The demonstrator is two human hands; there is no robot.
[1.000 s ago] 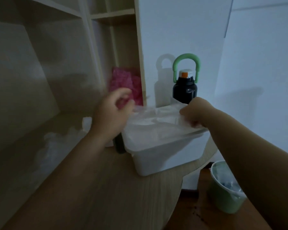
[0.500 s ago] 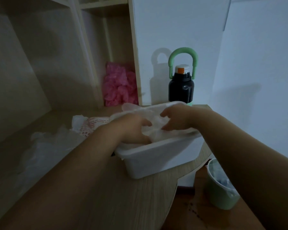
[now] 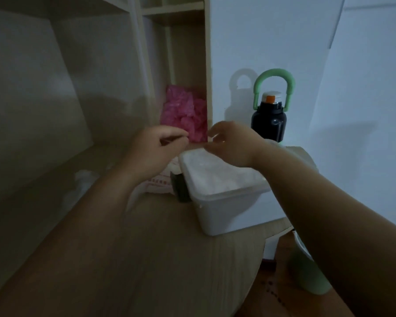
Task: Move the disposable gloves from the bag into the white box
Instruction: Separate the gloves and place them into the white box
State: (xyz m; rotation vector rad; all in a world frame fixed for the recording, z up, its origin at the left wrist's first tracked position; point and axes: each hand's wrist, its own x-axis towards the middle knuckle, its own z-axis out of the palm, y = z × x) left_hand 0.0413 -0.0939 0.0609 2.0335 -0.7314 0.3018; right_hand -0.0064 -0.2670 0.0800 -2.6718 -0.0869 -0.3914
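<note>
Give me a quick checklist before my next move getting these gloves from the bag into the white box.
1. White box resting on the table: ok, though near the edge.
2. Gloves inside the rim: ok, piled close to the top.
3. Left hand empty: cannot tell; fingers curled, picture dim.
4. Right hand empty: ok, fingers relaxed above the box.
5. Bag emptied: cannot tell, the left arm hides most of it.
6. Bottle upright behind the box: ok.
</note>
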